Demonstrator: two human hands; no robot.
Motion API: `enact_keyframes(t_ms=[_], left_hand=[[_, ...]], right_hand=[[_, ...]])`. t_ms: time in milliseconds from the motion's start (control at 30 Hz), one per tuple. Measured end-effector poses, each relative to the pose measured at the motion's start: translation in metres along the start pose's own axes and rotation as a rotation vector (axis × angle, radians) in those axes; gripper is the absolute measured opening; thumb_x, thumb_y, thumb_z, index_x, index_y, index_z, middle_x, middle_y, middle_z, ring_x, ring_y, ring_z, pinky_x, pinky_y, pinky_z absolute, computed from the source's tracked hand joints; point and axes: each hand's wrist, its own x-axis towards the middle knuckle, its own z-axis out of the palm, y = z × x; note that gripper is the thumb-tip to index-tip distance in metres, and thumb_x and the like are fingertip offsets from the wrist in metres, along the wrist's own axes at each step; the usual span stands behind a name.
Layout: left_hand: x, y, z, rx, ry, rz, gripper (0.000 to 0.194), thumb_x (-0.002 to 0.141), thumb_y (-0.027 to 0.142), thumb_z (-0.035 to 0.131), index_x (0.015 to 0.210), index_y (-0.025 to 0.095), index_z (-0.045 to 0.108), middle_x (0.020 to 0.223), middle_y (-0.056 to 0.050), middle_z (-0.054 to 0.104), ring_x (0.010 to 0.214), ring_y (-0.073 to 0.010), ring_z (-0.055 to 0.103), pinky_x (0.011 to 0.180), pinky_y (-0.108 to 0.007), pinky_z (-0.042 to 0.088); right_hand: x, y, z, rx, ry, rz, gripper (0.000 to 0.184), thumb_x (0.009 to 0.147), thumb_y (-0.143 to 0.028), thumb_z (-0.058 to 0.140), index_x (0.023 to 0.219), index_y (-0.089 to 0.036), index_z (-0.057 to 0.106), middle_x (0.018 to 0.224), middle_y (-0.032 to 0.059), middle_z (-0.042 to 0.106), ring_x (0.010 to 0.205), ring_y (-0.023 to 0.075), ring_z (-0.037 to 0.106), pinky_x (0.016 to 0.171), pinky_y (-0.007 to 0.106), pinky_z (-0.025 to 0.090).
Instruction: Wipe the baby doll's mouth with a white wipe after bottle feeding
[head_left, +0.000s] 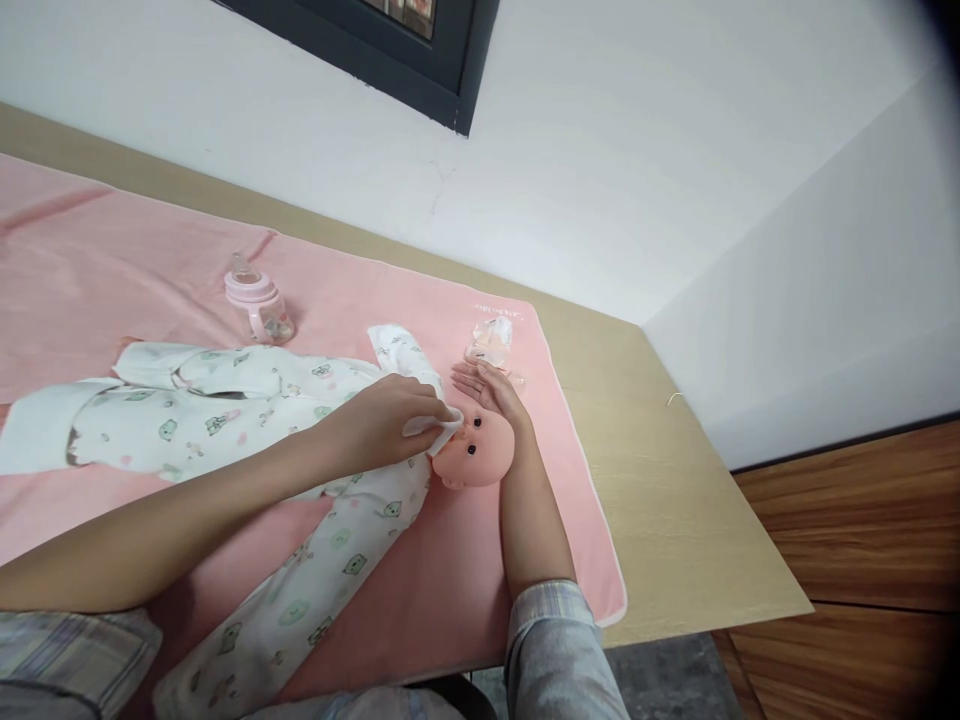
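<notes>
A baby doll in a white printed sleepsuit lies on its back with its head to the right. My left hand reaches across its chest, fingers pinched on a folded white wipe that touches the doll's face around the mouth. Behind the doll's head, my right hand rests palm up with fingers stretched out, and its forearm runs along the crown. The fingertips are near a clear plastic packet on the pink blanket.
A baby bottle with a pink collar and handle stands beyond the doll's legs. The pink blanket covers much of the tan tabletop. A white wall with a dark window frame rises behind; wooden panels are at the right.
</notes>
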Motion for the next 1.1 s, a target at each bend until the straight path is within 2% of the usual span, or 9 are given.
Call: enact_keyframes(t_ms=[100,267,433,667,800,1100], left_hand=[[-0.001,0.002,-0.004,-0.025,-0.015,-0.002,0.022,0.091,0.027,0.055,0.090,0.022,0.077,0.074,-0.001,0.067,0.069,-0.0181,0.059,0.073,-0.030,0.039],[-0.002,-0.002,0.003,-0.028,-0.070,-0.051,0.014,0.086,0.020,0.065,0.086,0.026,0.077,0.079,0.003,0.071,0.076,-0.0175,0.063,0.083,-0.033,0.037],[-0.001,-0.007,0.008,0.019,-0.092,-0.082,0.016,0.087,0.018,0.065,0.084,0.027,0.078,0.078,0.003,0.071,0.074,-0.0173,0.062,0.084,-0.034,0.036],[-0.001,-0.010,0.005,0.052,-0.077,-0.078,0.015,0.089,0.021,0.065,0.087,0.027,0.078,0.085,0.003,0.073,0.078,-0.0183,0.063,0.084,-0.033,0.036],[0.000,-0.010,0.003,0.091,-0.086,-0.089,0.016,0.089,0.019,0.065,0.086,0.027,0.078,0.084,0.003,0.073,0.079,-0.0193,0.063,0.083,-0.033,0.035],[0.002,-0.012,0.003,0.117,-0.080,-0.070,0.015,0.090,0.017,0.063,0.089,0.023,0.076,0.083,0.000,0.071,0.080,-0.0213,0.063,0.077,-0.033,0.036]], right_hand=[[-0.001,-0.001,0.001,0.000,0.010,0.008,0.022,0.094,-0.027,0.055,0.112,-0.017,0.060,0.103,0.0058,0.075,0.112,0.0176,0.067,0.109,0.042,0.047],[0.001,0.000,-0.001,0.009,0.003,0.011,0.022,0.090,-0.031,0.062,0.108,-0.019,0.062,0.104,0.0064,0.075,0.118,0.0191,0.065,0.111,0.042,0.047],[0.003,0.003,-0.004,0.013,-0.008,0.004,0.025,0.089,-0.032,0.064,0.110,-0.019,0.063,0.108,0.0074,0.075,0.120,0.0204,0.065,0.112,0.043,0.047],[0.009,0.009,-0.011,-0.015,-0.018,-0.017,0.034,0.082,-0.040,0.072,0.110,-0.021,0.065,0.115,0.0100,0.074,0.115,0.0219,0.067,0.113,0.045,0.048],[0.012,0.011,-0.015,0.013,-0.060,-0.030,0.033,0.082,-0.038,0.072,0.109,-0.021,0.066,0.113,0.0089,0.074,0.108,0.0212,0.070,0.112,0.045,0.049],[0.014,0.015,-0.017,0.024,-0.074,-0.067,0.032,0.083,-0.037,0.072,0.110,-0.020,0.067,0.112,0.0087,0.075,0.108,0.0220,0.071,0.113,0.045,0.048]])
